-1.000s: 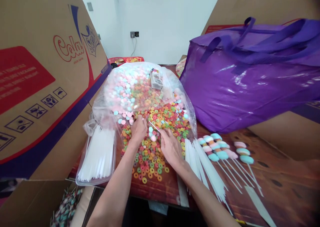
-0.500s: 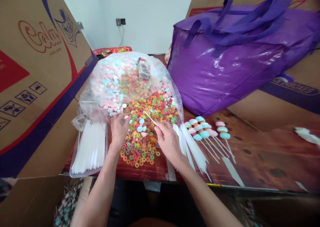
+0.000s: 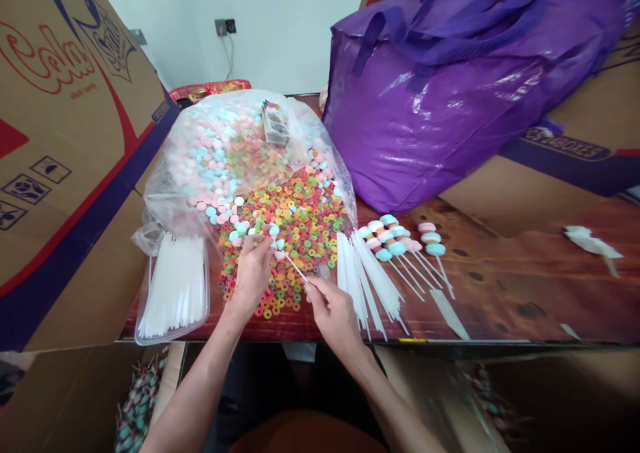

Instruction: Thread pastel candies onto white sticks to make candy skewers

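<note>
A thin white stick (image 3: 296,266) is pinched between the fingers of my right hand (image 3: 333,310), slanting up and left over loose candy. My left hand (image 3: 253,270) is closed at the fingertips on what looks like a small pink marshmallow, mostly hidden, close to the stick's tip. Under and around both hands spread colourful gummy rings (image 3: 300,230). Several pink, white and blue marshmallows (image 3: 241,228) lie among them. To the right of my right hand are a bundle of loose white sticks (image 3: 375,280) and finished candy skewers (image 3: 395,236).
A clear plastic bag (image 3: 175,133) of candy lies behind, with a small stack of cards (image 3: 275,126) on it. More white sticks (image 3: 175,286) fill a tray at left. A purple bag (image 3: 425,106) and cardboard boxes (image 3: 75,240) flank the wooden table (image 3: 500,286).
My left hand has moved right to the stick's tip, its fingers now pinched together. My right hand has brought the stick slightly lower. The whole view has shifted a little.
</note>
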A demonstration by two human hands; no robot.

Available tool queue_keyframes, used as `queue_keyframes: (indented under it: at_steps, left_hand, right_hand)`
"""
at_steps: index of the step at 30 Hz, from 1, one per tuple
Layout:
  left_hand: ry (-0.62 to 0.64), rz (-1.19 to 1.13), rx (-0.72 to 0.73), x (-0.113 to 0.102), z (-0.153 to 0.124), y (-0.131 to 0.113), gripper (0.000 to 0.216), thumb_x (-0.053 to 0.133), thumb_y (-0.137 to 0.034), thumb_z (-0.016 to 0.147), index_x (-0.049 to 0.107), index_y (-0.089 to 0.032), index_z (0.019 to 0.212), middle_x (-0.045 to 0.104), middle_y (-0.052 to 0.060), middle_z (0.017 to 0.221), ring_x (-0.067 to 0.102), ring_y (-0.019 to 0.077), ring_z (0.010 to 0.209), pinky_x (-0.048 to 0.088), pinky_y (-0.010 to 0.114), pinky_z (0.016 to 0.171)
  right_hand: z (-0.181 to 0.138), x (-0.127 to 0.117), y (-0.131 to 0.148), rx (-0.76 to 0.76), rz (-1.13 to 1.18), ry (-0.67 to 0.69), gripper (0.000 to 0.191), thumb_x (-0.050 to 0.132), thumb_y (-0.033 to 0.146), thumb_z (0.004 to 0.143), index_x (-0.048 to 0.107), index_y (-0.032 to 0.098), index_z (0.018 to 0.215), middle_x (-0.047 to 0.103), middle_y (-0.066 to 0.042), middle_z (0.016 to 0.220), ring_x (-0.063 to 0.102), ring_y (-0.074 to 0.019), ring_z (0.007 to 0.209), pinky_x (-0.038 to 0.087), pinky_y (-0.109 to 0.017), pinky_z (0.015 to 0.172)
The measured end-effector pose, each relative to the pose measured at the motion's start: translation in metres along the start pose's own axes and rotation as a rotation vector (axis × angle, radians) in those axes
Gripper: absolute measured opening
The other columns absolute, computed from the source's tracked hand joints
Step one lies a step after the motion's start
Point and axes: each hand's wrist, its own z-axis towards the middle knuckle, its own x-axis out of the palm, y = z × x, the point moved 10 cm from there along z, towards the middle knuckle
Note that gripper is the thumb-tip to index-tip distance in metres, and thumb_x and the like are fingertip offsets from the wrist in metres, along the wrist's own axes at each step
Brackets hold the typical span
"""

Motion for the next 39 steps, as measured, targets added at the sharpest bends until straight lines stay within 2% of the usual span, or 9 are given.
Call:
queue_keyframes:
  at_steps: [6, 9, 12, 15, 19, 24, 29, 35, 39]
  left_hand:
    - [0.088, 0.21, 0.026, 0.014, 0.005, 0.001, 0.032, 0.048, -0.013, 0.089, 0.071, -0.019, 0.11, 0.055, 0.013, 0.112, 0.062, 0.0233, 0.098, 0.054, 0.035, 0.085]
    - [0.09, 0.187, 0.014, 0.011, 0.004, 0.001, 0.028, 0.051, -0.014, 0.087, 0.07, -0.019, 0.108, 0.052, 0.013, 0.112, 0.062, 0.023, 0.096, 0.054, 0.036, 0.081]
    - [0.031, 0.044, -0.065, -0.005, -0.003, 0.009, 0.022, 0.057, -0.021, 0.085, 0.065, -0.021, 0.105, 0.056, 0.011, 0.112, 0.063, 0.0208, 0.089, 0.055, 0.035, 0.078]
    - [-0.022, -0.234, -0.235, -0.018, -0.017, 0.026, 0.026, 0.063, -0.034, 0.082, 0.06, -0.023, 0.105, 0.063, 0.005, 0.103, 0.065, 0.0168, 0.079, 0.055, 0.03, 0.073]
    - [-0.022, -0.657, -0.436, -0.009, -0.038, 0.042, 0.045, 0.075, -0.045, 0.071, 0.063, -0.02, 0.107, 0.07, 0.005, 0.096, 0.068, 0.0178, 0.083, 0.056, 0.032, 0.078]
    - [-0.029, -0.822, -0.524, 0.006, -0.055, 0.048, 0.041, 0.079, -0.045, 0.071, 0.075, -0.019, 0.101, 0.077, 0.007, 0.096, 0.071, 0.0219, 0.091, 0.055, 0.038, 0.088]
    - [-0.093, -0.735, -0.482, -0.002, -0.064, 0.044, 0.034, 0.078, -0.042, 0.074, 0.077, -0.019, 0.1, 0.078, 0.005, 0.097, 0.071, 0.0214, 0.088, 0.056, 0.037, 0.087]
    - [-0.171, -0.316, -0.293, -0.024, -0.083, 0.029, 0.022, 0.071, -0.035, 0.084, 0.078, -0.026, 0.102, 0.076, 0.003, 0.104, 0.069, 0.0212, 0.098, 0.055, 0.035, 0.092]
    - [-0.139, -0.269, -0.34, -0.018, -0.106, 0.029, 0.025, 0.067, -0.037, 0.087, 0.077, -0.024, 0.106, 0.076, 0.005, 0.107, 0.07, 0.0213, 0.099, 0.057, 0.035, 0.091]
  right_hand:
    - [-0.004, -0.003, -0.005, 0.037, -0.028, 0.014, 0.03, 0.048, 0.029, 0.097, 0.074, 0.018, 0.105, 0.071, -0.004, 0.07, 0.068, -0.0187, 0.066, 0.055, -0.027, 0.062]
    - [-0.006, 0.0, -0.004, 0.049, -0.019, 0.037, 0.033, 0.046, 0.03, 0.098, 0.073, 0.019, 0.112, 0.068, -0.001, 0.064, 0.067, -0.0179, 0.06, 0.054, -0.026, 0.057]
    - [-0.008, 0.003, 0.0, 0.037, -0.005, 0.059, 0.034, 0.044, 0.027, 0.098, 0.073, 0.018, 0.114, 0.068, -0.001, 0.064, 0.066, -0.0166, 0.057, 0.054, -0.025, 0.057]
    - [-0.008, 0.003, 0.007, -0.004, -0.004, 0.047, 0.031, 0.045, 0.024, 0.096, 0.074, 0.018, 0.107, 0.072, -0.004, 0.073, 0.068, -0.0172, 0.063, 0.056, -0.026, 0.062]
    - [-0.01, 0.011, 0.017, -0.029, 0.03, 0.073, 0.027, 0.047, 0.023, 0.097, 0.074, 0.019, 0.1, 0.076, -0.006, 0.084, 0.072, -0.0183, 0.073, 0.057, -0.025, 0.064]
    - [-0.015, 0.024, 0.028, -0.074, 0.069, 0.11, 0.027, 0.049, 0.021, 0.098, 0.074, 0.021, 0.107, 0.078, -0.005, 0.096, 0.075, -0.0194, 0.082, 0.059, -0.029, 0.076]
    - [-0.016, 0.026, 0.034, -0.092, 0.07, 0.097, 0.031, 0.046, 0.017, 0.097, 0.074, 0.02, 0.11, 0.078, -0.007, 0.102, 0.075, -0.0202, 0.088, 0.06, -0.029, 0.08]
    - [-0.029, 0.038, 0.043, -0.071, 0.028, 0.119, 0.029, 0.045, 0.016, 0.096, 0.073, 0.016, 0.105, 0.078, -0.008, 0.09, 0.075, -0.0204, 0.077, 0.058, -0.028, 0.073]
    - [-0.037, 0.042, 0.048, -0.064, 0.025, 0.079, 0.028, 0.045, 0.015, 0.095, 0.072, 0.014, 0.103, 0.077, -0.008, 0.083, 0.073, -0.0193, 0.07, 0.055, -0.026, 0.067]
